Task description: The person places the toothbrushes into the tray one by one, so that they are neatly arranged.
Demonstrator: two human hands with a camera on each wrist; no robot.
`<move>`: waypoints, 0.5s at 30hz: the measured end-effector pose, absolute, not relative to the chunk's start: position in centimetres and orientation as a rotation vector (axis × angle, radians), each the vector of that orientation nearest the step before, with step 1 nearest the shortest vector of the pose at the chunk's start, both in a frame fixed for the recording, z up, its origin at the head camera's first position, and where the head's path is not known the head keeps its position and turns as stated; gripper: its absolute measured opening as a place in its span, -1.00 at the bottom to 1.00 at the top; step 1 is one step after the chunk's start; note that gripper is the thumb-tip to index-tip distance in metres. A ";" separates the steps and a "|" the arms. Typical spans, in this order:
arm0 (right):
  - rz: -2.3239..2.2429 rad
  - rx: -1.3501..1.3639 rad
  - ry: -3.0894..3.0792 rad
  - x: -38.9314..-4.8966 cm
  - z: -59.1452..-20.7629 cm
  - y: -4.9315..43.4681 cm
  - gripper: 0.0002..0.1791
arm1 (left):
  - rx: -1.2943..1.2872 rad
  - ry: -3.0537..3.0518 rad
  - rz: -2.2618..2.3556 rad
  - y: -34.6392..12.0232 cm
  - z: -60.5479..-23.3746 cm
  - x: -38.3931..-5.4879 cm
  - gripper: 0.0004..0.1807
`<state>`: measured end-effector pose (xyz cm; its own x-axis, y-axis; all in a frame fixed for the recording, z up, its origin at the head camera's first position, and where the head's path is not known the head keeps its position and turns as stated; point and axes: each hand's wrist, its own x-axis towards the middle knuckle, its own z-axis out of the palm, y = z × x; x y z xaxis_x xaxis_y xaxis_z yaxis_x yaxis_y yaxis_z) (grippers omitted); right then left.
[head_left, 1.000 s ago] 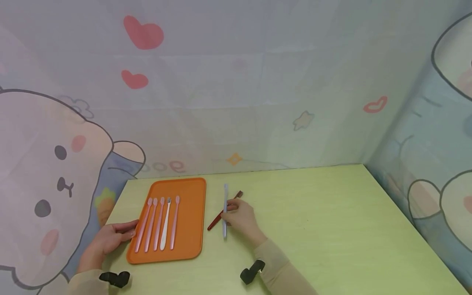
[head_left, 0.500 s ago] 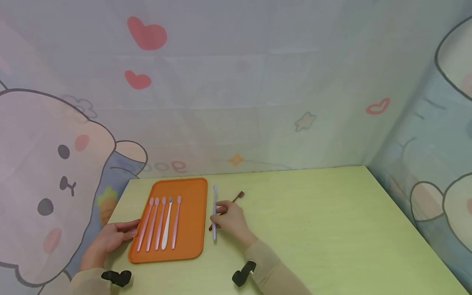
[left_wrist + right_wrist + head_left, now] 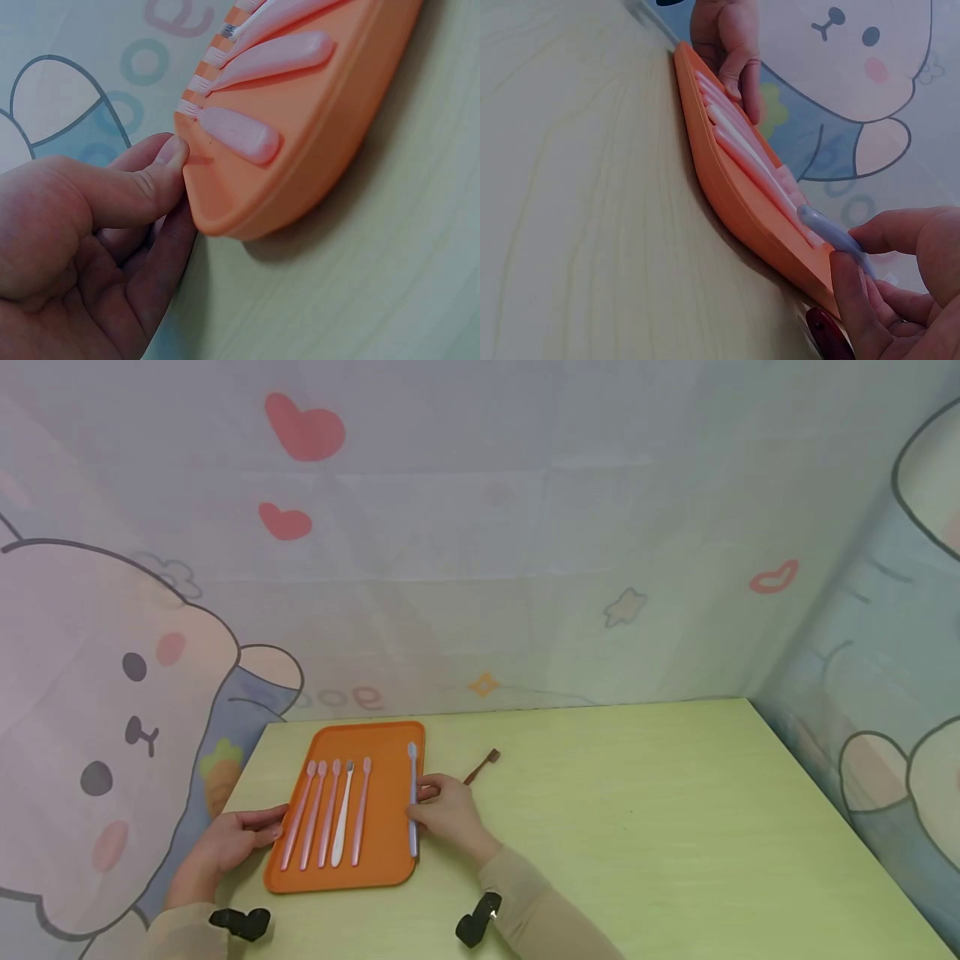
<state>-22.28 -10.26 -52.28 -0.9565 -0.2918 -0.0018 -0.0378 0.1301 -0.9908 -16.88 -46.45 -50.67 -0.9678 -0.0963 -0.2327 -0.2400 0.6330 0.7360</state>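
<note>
In the head view my left hand (image 3: 228,845) is at the left side of the orange tray (image 3: 390,827); the left wrist view shows its thumb and fingers pinching the rim. Pink toothbrushes (image 3: 362,814) lie in a row on the tray, with one white toothbrush (image 3: 342,822) among them. My right hand (image 3: 453,814) pinches a pale blue toothbrush (image 3: 413,768) by its handle, above the tray's right edge and roughly parallel to the row. A dark red toothbrush (image 3: 483,765) lies slanted on the table, partly hidden behind the right hand.
The pale green table (image 3: 637,827) extends far to the right of the tray. A patterned cloth wall (image 3: 450,568) rises along the table's back edge, and more printed cloth hangs at both sides.
The right hand has carried the pale blue toothbrush left, from over the dark red toothbrush to the tray's right edge. The left hand stays at the tray's rim.
</note>
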 end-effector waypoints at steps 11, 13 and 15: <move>-1.785 -0.410 2.354 -22.1 -51.9 -11.7 -0.49 | -0.266 2.683 1.255 -45.9 -50.3 -16.8 -0.43; -1.777 -0.409 2.356 -22.0 -51.8 -11.9 -0.50 | -0.261 2.686 1.251 -45.9 -50.3 -16.8 -0.43; -1.777 -0.410 2.353 -21.9 -51.8 -12.1 -0.51 | -0.261 2.685 1.248 -45.8 -50.3 -16.8 -0.42</move>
